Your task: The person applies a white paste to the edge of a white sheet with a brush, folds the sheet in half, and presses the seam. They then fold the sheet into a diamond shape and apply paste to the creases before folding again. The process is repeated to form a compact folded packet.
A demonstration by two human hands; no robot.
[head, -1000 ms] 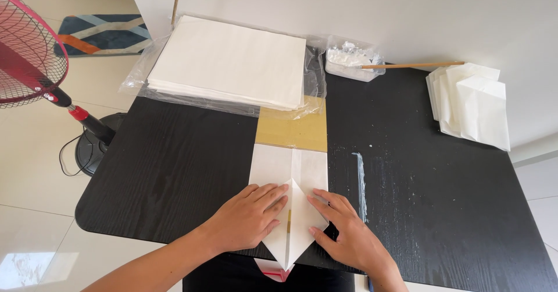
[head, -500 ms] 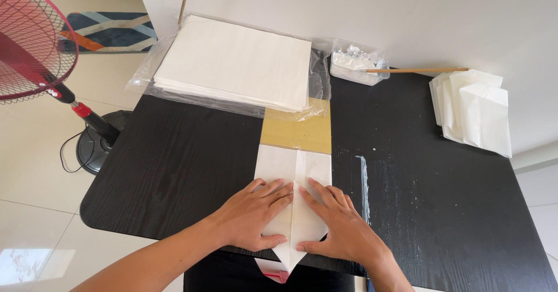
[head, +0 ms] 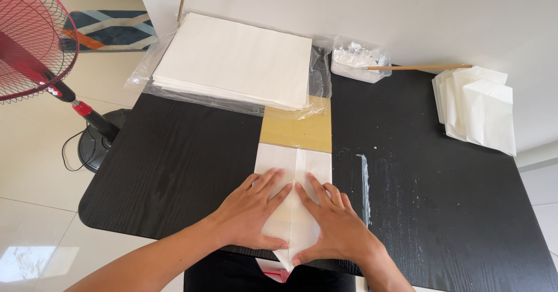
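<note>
both hands (head: pixel 293 219) press flat on the folded white paper (head: pixel 293 170)

A white folded paper sheet (head: pixel 293 170) lies flat under both hands, its near end folded to a point that pokes out just below the thumbs. Its square far end extends beyond the fingertips, with a centre seam running lengthwise.

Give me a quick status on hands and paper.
Left hand and right hand flat, fingers spread on folded white paper. Paper overlaps brown board. Nothing blocking.
</note>
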